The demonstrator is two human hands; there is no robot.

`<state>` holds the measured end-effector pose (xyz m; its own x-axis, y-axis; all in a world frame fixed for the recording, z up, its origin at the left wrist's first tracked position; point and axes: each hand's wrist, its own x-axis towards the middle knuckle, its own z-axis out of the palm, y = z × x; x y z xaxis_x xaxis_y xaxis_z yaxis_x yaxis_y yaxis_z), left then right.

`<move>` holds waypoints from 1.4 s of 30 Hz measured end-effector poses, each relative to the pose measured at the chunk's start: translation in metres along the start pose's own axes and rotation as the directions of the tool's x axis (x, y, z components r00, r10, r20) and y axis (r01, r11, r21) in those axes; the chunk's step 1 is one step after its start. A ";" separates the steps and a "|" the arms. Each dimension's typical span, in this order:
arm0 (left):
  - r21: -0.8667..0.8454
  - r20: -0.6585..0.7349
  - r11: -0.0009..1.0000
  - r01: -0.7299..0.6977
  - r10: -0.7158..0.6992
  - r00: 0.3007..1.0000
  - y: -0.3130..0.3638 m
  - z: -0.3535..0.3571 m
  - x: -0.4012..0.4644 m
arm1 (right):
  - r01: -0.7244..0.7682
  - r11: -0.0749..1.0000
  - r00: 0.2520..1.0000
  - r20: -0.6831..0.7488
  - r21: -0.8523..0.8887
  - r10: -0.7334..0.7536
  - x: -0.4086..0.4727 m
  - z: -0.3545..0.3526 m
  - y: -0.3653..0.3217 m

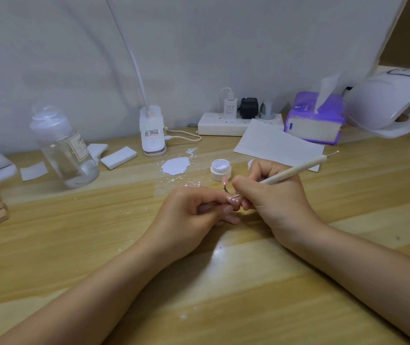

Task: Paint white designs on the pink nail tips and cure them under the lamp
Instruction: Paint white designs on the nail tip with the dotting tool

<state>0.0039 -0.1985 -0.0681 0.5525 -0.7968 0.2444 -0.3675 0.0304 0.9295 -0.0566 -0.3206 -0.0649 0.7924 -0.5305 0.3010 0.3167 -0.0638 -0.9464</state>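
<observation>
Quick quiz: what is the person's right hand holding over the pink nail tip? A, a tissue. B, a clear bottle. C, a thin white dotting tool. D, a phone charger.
C: the right hand grips a thin white dotting tool, its metal point on the pink nail tip pinched in the left hand.

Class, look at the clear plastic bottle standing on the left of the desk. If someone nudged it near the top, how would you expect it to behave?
The clear bottle would probably tip rather than slide: it is tall and narrow. It looks nearly empty, with only a little liquid at the bottom, so it is likely light. Once down, its round body could roll along the wooden desk.
</observation>
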 end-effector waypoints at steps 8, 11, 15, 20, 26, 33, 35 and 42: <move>-0.022 -0.006 1.000 0.006 -0.006 1.000 0.000 0.000 -0.001 | -0.066 0.972 0.993 -0.083 0.227 0.087 0.000 0.002 -0.007; -0.016 0.032 1.000 0.013 -0.013 0.999 0.000 -0.001 -0.001 | -0.070 0.968 0.993 -0.074 0.240 0.090 -0.001 0.002 -0.008; 0.012 0.063 1.000 0.015 -0.016 0.998 -0.001 -0.002 -0.001 | -0.066 0.978 0.996 -0.053 0.196 0.078 0.000 -0.001 -0.006; 0.079 0.102 0.997 0.011 -0.019 0.995 -0.001 -0.003 -0.001 | -0.028 0.986 1.000 0.007 0.166 0.027 -0.001 -0.001 -0.005; 0.107 0.101 0.994 0.002 -0.013 0.995 0.003 -0.003 -0.001 | -0.055 0.971 0.998 0.040 0.235 0.047 -0.002 0.001 -0.009; 0.124 0.109 0.992 0.004 -0.018 0.994 0.001 -0.003 -0.001 | -0.066 0.977 0.998 0.037 0.202 0.059 -0.002 0.002 -0.010; 0.130 0.106 0.992 0.003 -0.017 0.994 0.001 -0.003 -0.001 | -0.066 0.978 0.998 0.033 0.199 0.060 -0.002 0.002 -0.010; 0.135 0.099 0.991 0.004 -0.018 0.995 0.001 -0.003 -0.001 | -0.072 0.977 0.997 0.019 0.202 0.070 -0.002 0.002 -0.010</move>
<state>0.0047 -0.1959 -0.0668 0.4822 -0.8531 0.1993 -0.4629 -0.0549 0.8847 -0.0605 -0.3173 -0.0560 0.8222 -0.5178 0.2365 0.3576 0.1466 -0.9223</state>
